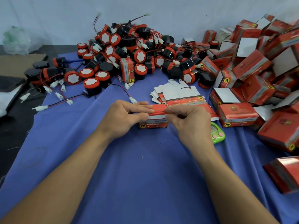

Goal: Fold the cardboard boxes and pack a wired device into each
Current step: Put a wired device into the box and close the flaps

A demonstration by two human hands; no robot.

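Currently, the person is holding a red printed cardboard box [157, 110] over the middle of the blue cloth-covered table [129, 167], its long axis running left to right between the hands. The left hand [126, 118] is pinching the left end and the right hand [189, 123] is pinching the right end, with its fingers curled. The heap of round red-and-black wired devices [129, 50] is lying beyond the box, toward the far edge and seemingly nearer the left hand.
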